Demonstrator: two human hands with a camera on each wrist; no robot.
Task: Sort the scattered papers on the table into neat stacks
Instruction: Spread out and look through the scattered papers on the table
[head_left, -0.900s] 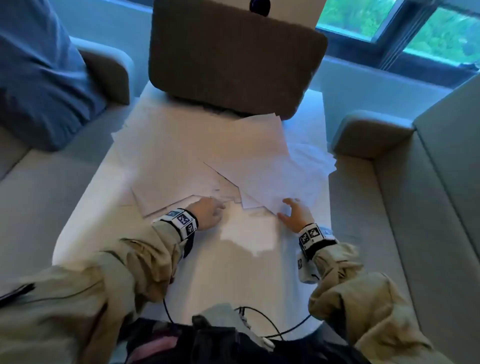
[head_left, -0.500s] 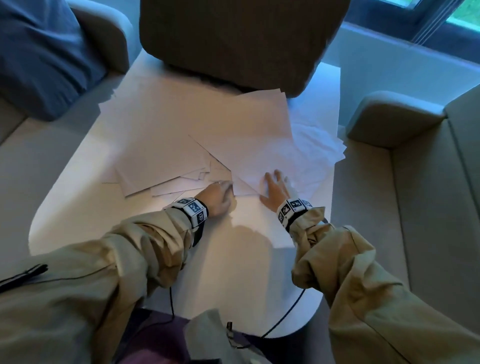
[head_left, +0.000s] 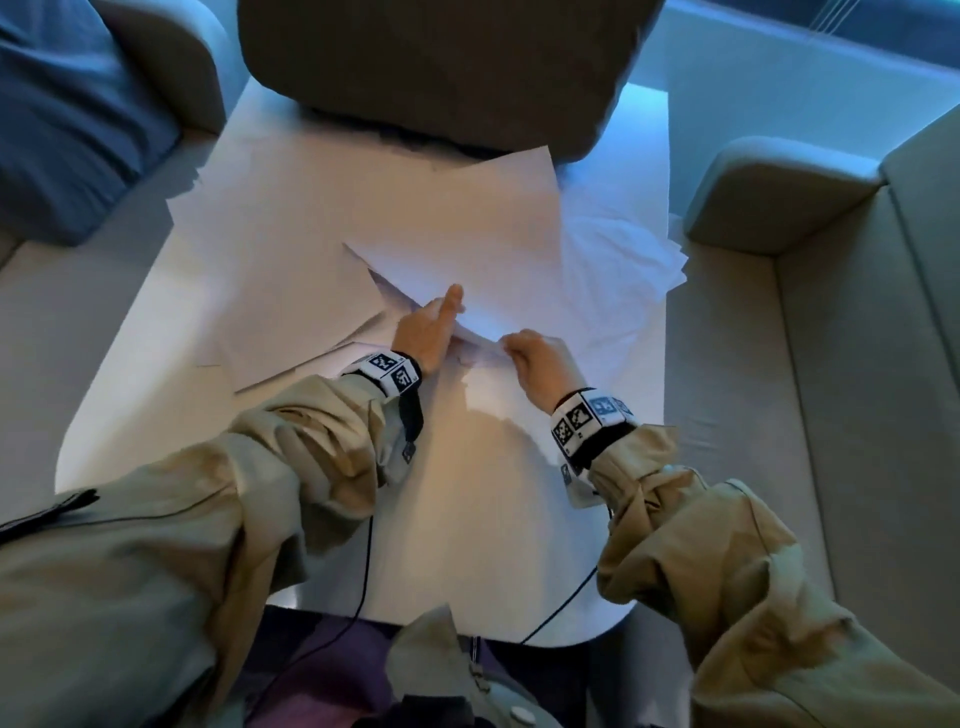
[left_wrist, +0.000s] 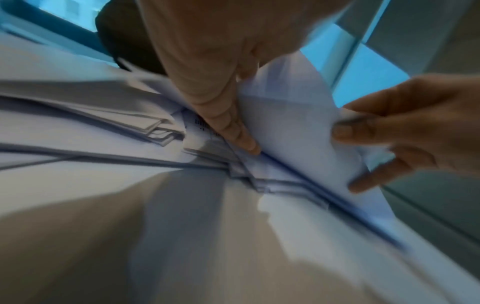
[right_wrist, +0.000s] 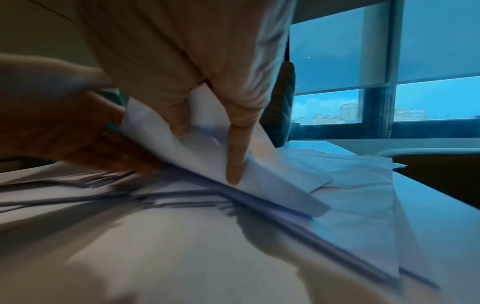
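Observation:
White papers (head_left: 322, 249) lie scattered and overlapping across the far half of the white table (head_left: 467, 519). One large top sheet (head_left: 483, 228) has its near corner raised off the pile. My left hand (head_left: 426, 330) is at that corner's left edge, with its thumb on top and its fingers (left_wrist: 233, 127) slid under the sheet (left_wrist: 293, 127). My right hand (head_left: 535, 358) pinches the same corner from the right. In the right wrist view its fingers (right_wrist: 236, 162) press on the lifted sheet (right_wrist: 202, 154).
Crumpled sheets (head_left: 618, 260) overhang the table's right edge. A dark chair back (head_left: 441, 67) stands over the far end. A blue cushion (head_left: 62, 104) lies far left and a sofa armrest (head_left: 769, 192) sits at the right. Thin cables (head_left: 363, 571) cross the near table edge.
My hands have come closer together at the pile's near corner. The right hand went from lying flat on the papers to pinching the top sheet, whose corner is now raised.

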